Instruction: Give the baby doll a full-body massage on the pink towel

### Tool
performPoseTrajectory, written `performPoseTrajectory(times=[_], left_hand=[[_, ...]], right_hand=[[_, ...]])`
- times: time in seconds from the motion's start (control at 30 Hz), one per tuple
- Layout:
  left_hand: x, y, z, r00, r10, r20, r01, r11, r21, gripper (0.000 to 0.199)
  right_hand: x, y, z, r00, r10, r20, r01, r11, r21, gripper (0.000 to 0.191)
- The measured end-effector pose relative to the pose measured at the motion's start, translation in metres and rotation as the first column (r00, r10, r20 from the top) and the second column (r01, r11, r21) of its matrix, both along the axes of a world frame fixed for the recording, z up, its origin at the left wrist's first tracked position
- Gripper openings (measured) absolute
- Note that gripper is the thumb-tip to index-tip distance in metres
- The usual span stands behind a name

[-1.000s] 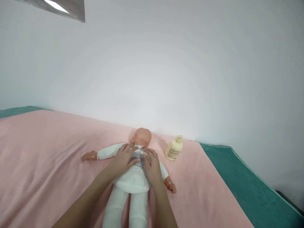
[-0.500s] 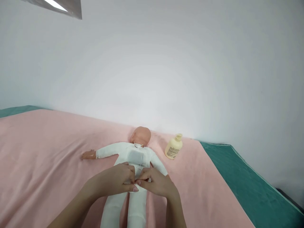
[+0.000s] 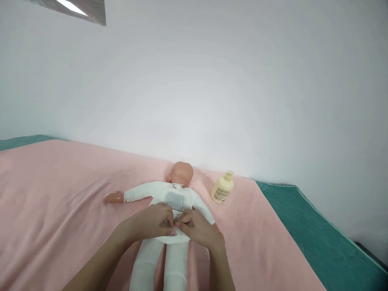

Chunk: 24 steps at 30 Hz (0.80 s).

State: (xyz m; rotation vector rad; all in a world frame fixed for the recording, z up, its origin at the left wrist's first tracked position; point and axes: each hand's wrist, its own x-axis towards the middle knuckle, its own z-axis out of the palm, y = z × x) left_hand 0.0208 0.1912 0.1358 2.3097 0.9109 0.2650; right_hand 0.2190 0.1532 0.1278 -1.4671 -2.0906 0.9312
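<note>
A doll [image 3: 157,192] with a white cloth body lies stretched out on a pink sheet, its head toward the wall. On its torso is a grey rectangular patch [image 3: 174,201]. Just below the patch, my left hand [image 3: 153,221] and my right hand [image 3: 198,227] meet over the doll's waist, fingertips nearly touching. Both hands are closed in a pinch at the doll's middle. What lies between the fingertips is too small to make out.
A pale yellow pump bottle [image 3: 222,188] stands right of the doll's head. The pink sheet [image 3: 75,182] lies over a green cover [image 3: 321,226], which shows at both sides. Behind rises a plain white wall [image 3: 194,81].
Both hands have moved slightly up the doll's torso, toward its head, and still pinch close together. More of the doll's lower body now shows beneath them.
</note>
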Motion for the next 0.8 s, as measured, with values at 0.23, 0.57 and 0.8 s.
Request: performPoseTrajectory(times=[0.23, 0.57, 0.8], left_hand=[[0.003, 0.004, -0.007, 1.000, 0.024, -0.020, -0.023, 1.000, 0.011, 0.023], [0.005, 0.005, -0.003, 0.999, 0.051, 0.018, -0.053, 0.990, 0.128, 0.024], [0.006, 0.007, -0.011, 0.997, 0.062, 0.046, -0.067, 0.992, 0.109, 0.023]], right_hand=[[-0.003, 0.005, -0.009, 1.000, -0.001, -0.014, 0.001, 1.000, -0.031, 0.032], [-0.001, 0.008, -0.008, 0.986, -0.094, -0.135, 0.096, 0.995, 0.005, 0.024], [-0.005, 0.008, -0.007, 0.990, -0.105, -0.091, 0.105, 0.994, -0.008, 0.029]])
